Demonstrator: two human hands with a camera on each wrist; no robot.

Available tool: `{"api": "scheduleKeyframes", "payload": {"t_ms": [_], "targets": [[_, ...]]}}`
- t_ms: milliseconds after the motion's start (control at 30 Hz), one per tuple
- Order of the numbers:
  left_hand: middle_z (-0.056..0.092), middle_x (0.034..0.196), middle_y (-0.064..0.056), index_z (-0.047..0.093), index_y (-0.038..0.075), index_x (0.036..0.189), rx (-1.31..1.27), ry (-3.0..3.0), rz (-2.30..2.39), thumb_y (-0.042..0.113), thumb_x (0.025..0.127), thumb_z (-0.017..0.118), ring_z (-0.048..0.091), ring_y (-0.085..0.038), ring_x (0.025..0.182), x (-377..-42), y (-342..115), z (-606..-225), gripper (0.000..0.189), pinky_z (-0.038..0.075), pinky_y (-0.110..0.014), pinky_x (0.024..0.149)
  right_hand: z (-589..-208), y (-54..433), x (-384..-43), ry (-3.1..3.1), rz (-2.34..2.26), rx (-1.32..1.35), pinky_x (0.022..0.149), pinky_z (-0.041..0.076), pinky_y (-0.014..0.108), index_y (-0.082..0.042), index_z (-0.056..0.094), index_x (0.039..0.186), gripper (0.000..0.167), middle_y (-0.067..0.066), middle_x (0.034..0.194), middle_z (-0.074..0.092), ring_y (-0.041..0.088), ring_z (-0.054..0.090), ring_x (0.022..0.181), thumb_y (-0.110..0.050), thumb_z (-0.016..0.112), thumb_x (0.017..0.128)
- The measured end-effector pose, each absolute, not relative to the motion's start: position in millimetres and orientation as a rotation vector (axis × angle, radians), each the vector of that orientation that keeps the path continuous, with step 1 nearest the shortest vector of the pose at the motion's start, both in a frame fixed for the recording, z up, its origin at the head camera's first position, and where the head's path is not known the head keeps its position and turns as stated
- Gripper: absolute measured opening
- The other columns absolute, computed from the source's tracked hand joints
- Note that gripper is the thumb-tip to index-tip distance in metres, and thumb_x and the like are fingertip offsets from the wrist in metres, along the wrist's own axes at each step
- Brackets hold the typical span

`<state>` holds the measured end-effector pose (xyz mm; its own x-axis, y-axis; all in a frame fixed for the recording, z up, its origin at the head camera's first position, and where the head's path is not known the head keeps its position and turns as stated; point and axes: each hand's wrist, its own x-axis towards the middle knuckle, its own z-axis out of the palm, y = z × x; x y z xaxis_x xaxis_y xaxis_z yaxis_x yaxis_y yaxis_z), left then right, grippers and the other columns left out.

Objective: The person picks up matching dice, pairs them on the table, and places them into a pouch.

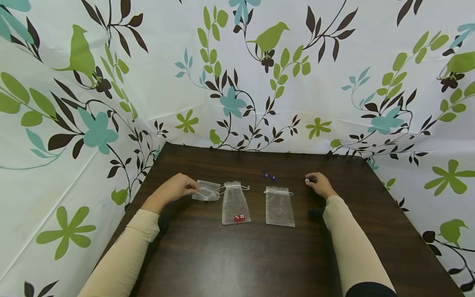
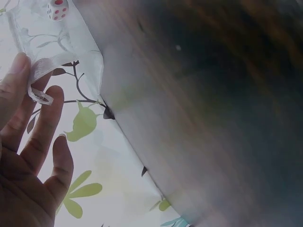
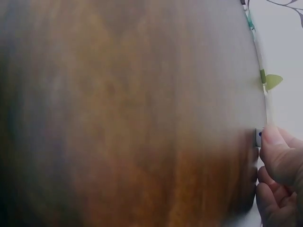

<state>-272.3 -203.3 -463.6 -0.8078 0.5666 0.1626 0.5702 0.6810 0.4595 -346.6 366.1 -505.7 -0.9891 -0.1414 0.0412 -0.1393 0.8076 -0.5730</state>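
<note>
From the head view, the left hand (image 1: 173,189) held the left edge of a sheer pouch (image 1: 208,189) in a narrow pinch; this pouch was leftmost of three on the dark table (image 1: 230,255). Its cord ran up close to that of the middle pouch (image 1: 231,200), which had red dice (image 1: 239,218) near its bottom. The right-hand pouch (image 1: 280,210) lay flat. The right hand (image 1: 322,185) held a pale die (image 1: 307,180) at its fingertips, well apart from the pouches and to the right of two blue dice (image 1: 273,178). A light left pinch seemed wise, since a tug could have dragged the neighbouring cord too.

In the left wrist view, the thumb and a finger gripped a thin strip at the pouch's edge, a small loop of cord beside them, the other fingers spread apart. A white die with red pips (image 2: 57,10) showed at the pouch, though whether inside or behind the mesh could not be told. Keeping those spare fingers clear of the loop would likely have avoided a snag.

In the right wrist view, the thumb pressed the pale die at the picture's edge, with lower fingers curled. Gripping opposite faces and keeping low seemed best, so that a slip meant only a short roll
</note>
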Motion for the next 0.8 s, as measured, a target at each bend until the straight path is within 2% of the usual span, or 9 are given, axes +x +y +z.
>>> {"api": "scheduleKeyframes", "payload": {"t_ms": [467,700,800], "targets": [[0.076,0.091,0.004,0.081,0.011,0.09,-0.974,-2.879,-0.795,0.015,0.087,0.079,0.071,-0.011,0.083,-271,-203,-467,0.005,0.058,-0.035,0.076,-508,370,-349,3.02,-0.909,-0.247,0.099,0.041,0.062,0.007,0.068,0.116,0.022,0.032,0.125,0.055,0.048,0.052,0.116,-0.006,0.066,0.098],[0.076,0.091,0.004,0.081,0.011,0.09,-0.981,-2.876,-0.796,0.014,0.087,0.079,0.071,-0.012,0.083,-271,-202,-464,0.004,0.058,-0.036,0.076,-501,362,-355,3.016,-0.903,-0.288,0.095,0.045,0.059,0.005,0.07,0.111,0.019,0.028,0.117,0.065,0.043,0.058,0.107,-0.009,0.066,0.099],[0.076,0.091,0.005,0.081,0.012,0.09,-0.984,-2.874,-0.801,0.012,0.087,0.079,0.07,-0.011,0.084,-272,-201,-464,0.003,0.058,-0.035,0.077,-497,354,-357,2.992,-0.922,-0.301,0.096,0.045,0.058,0.004,0.071,0.112,0.019,0.027,0.119,0.066,0.043,0.059,0.11,-0.01,0.066,0.099]]}}
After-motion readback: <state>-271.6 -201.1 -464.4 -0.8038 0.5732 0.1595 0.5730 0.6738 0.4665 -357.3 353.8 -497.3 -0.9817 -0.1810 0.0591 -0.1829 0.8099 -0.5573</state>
